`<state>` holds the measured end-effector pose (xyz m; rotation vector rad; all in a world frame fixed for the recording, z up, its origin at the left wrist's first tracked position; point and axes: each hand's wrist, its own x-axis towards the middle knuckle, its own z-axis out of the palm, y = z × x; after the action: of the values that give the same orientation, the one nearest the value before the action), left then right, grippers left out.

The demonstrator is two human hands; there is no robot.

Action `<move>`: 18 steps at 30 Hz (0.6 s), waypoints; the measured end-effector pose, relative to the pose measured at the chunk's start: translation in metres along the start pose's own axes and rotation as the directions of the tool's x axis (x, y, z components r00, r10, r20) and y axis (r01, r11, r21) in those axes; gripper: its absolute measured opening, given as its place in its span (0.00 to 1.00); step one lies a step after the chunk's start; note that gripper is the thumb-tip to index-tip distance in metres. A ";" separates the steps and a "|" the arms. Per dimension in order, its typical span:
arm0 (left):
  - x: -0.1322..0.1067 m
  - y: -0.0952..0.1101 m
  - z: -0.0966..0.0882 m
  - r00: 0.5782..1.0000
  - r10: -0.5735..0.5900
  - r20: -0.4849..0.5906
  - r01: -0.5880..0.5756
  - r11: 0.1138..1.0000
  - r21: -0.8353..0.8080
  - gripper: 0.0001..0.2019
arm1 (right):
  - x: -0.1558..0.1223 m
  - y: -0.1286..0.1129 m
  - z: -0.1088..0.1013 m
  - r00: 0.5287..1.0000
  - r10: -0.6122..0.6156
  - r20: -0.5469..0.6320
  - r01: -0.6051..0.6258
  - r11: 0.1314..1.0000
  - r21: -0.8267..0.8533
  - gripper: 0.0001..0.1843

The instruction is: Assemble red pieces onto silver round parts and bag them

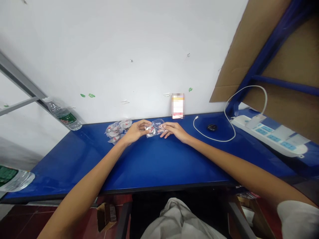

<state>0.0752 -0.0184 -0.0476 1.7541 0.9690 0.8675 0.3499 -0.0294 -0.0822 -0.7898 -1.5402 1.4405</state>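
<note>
The small clear packet (pixel 155 127) sat just above the far part of the blue bench (pixel 159 166), close to the white wall, and it was held between the person's two hands. Inside it I could make out a round, pale disc with a red mark, though it was too small to say more. It looked light and crinkly, with thin slippery film around a stiffer core. I judged it best taken by the film edges or pinched flat across the disc, since the loose plastic would slide under a lazy grip.

The left hand (pixel 136 131) was curled in from the left, its fingers (pixel 146 126) closed on the packet's near-left edge. The right hand (pixel 175 130) lay flatter, its fingers (pixel 166 128) stretched out to touch the right end. I could not tell whether they pinched it or merely rested on it.

Just left of the left hand lay a heap of similar packets (pixel 116 130). Further left, a water bottle (pixel 64 116) leaned against the wall. To the right, well apart from the hands, were a white cable (pixel 225 137), a small black object (pixel 212 127) and a power strip (pixel 269 136). A card (pixel 177 106) stood against the wall just behind the hands.
</note>
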 end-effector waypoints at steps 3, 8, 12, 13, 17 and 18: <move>0.000 0.002 -0.001 0.999 0.005 -0.035 -0.005 1.000 0.009 0.28 | 0.000 0.001 0.000 1.000 0.004 -0.022 -0.004 1.000 0.012 0.21; -0.001 0.003 -0.001 0.998 0.013 -0.057 -0.012 1.000 0.026 0.28 | 0.001 0.001 0.000 1.000 0.004 -0.016 -0.004 1.000 0.002 0.22; -0.002 0.003 0.002 1.000 -0.013 0.008 0.013 1.000 -0.003 0.29 | 0.004 0.007 0.000 0.999 0.006 -0.048 -0.008 0.999 -0.038 0.22; -0.002 0.003 0.002 1.000 -0.016 0.017 0.016 1.000 -0.011 0.29 | 0.005 0.008 -0.001 0.998 0.005 -0.058 -0.007 0.999 -0.044 0.22; -0.002 0.004 0.002 1.000 -0.006 0.014 0.007 1.000 -0.027 0.29 | 0.006 0.014 -0.003 0.997 0.015 -0.070 -0.017 0.999 -0.031 0.22; -0.002 0.004 0.001 1.000 -0.003 0.012 0.004 0.999 -0.033 0.29 | 0.007 0.015 -0.004 0.997 0.019 -0.068 -0.021 1.000 -0.022 0.22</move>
<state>0.0761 -0.0219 -0.0443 1.7275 0.9450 0.8654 0.3492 -0.0197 -0.0959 -0.8614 -1.5036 1.3985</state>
